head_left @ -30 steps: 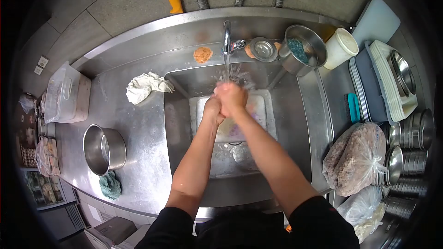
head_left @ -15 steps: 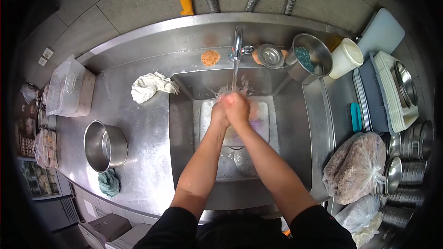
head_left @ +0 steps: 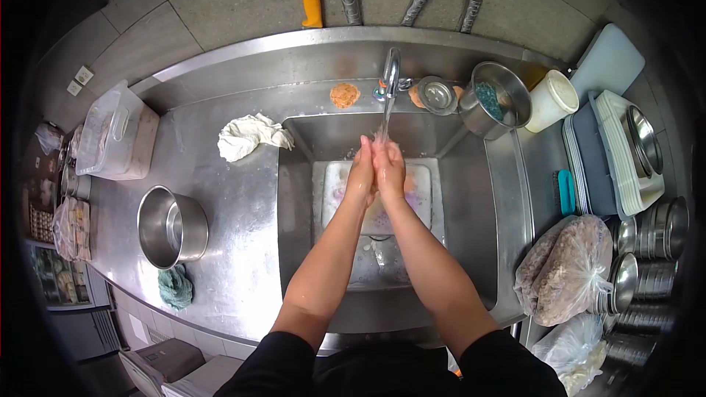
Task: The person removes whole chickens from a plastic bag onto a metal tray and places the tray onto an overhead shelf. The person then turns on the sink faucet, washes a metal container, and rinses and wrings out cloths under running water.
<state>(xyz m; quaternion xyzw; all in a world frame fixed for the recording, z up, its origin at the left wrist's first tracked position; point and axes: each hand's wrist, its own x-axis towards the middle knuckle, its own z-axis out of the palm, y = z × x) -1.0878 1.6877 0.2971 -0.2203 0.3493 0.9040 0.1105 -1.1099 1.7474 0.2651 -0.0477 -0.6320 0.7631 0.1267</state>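
Note:
My left hand [head_left: 360, 175] and my right hand [head_left: 390, 173] are side by side over the sink [head_left: 471, 228], touching or nearly so. Water from the chrome faucet [head_left: 392, 68] runs onto the right hand's fingertips. The left hand's fingers stretch upward, holding nothing. Those of the right hand are also extended, partly veiled by the stream, with no object visible in the palm. Below the hands, a pale rectangular container [head_left: 337, 176] rests in the sink, with purple and orange tints inside.
A white cloth [head_left: 254, 137], a steel pot [head_left: 170, 228] and a green scrubbing pad [head_left: 175, 287] lie left of the sink. An orange sponge [head_left: 344, 95] sits behind it. To the right are another pot [head_left: 483, 119], a teal brush [head_left: 565, 192] and filled plastic bags [head_left: 570, 268].
My hands were pressed together with water splashing around them. They have parted slightly, fingers now stretched out. The whole view has shifted a little.

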